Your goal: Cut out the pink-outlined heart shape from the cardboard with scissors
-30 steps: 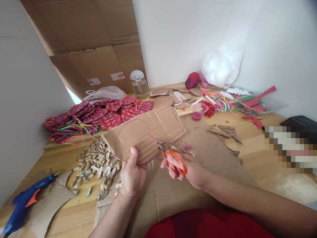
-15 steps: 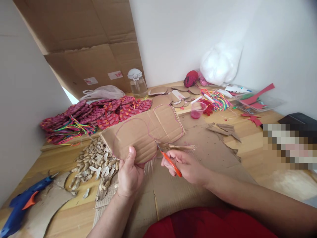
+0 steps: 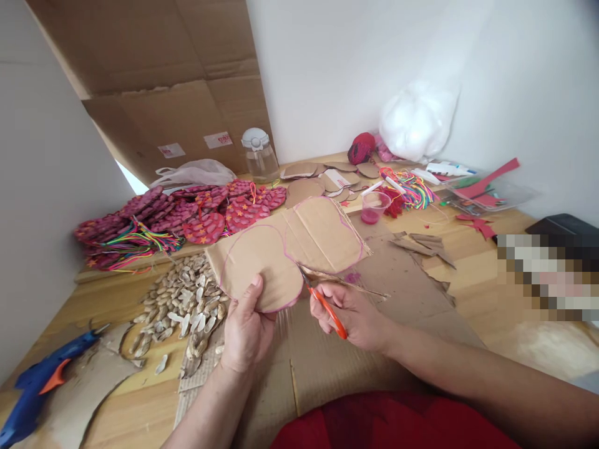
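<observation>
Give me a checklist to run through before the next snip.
1. Left hand holding the cardboard piece: ok, thumb on top.
2. Right hand holding the orange-handled scissors: ok.
3. Left thumb clear of the blades: ok.
4. Blades at the dip between the two rounded pink outlines: ok.
5. Cut strip fully detached: cannot tell; the hand and blades crowd its near end.
6. Blue glue gun away from both hands: ok, far left.
</observation>
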A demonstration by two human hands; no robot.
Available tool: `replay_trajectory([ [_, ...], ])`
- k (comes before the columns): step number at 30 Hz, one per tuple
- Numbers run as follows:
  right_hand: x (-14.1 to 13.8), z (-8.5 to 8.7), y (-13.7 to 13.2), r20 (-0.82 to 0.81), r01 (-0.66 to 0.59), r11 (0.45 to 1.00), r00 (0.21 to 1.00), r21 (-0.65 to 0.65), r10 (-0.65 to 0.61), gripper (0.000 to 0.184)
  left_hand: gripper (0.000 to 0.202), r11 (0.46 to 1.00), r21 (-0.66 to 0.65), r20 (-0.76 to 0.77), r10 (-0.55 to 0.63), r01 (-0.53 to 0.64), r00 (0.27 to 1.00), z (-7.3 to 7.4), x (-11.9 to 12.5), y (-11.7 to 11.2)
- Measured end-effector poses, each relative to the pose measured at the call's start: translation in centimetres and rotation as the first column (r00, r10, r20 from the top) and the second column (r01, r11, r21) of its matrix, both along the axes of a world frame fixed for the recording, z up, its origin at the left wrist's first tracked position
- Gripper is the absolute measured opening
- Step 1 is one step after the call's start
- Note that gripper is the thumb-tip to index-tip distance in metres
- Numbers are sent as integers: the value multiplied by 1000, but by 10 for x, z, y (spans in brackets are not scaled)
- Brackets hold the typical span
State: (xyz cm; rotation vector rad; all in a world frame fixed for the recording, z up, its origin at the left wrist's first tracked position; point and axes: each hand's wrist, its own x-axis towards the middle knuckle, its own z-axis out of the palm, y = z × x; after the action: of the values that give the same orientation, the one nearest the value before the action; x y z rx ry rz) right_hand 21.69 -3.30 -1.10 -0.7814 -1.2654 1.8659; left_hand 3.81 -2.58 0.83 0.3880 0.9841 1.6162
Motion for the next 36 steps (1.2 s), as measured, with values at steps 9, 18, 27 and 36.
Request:
replay_trajectory([
  [9,-5,1,-3,-121,5,999,993,-32,-9,53,45,1000,7,-21,-4,4,1000,-3,0,-1],
  [18,-2,-3,-4,-34,32,999,999,-32,-33,49,48,1000,30,-22,-4,5,1000,-4,2,-1],
  [27,-2,10,-2,15,24,1000,1000,14,-24,53,57,999,43,-34,-3,5,999,-6,1,-3],
  [36,-3,3,-3,-35,39,996,999,-79,-41,48,51,999,38,-19,0,0,1000,-8,2,-2],
])
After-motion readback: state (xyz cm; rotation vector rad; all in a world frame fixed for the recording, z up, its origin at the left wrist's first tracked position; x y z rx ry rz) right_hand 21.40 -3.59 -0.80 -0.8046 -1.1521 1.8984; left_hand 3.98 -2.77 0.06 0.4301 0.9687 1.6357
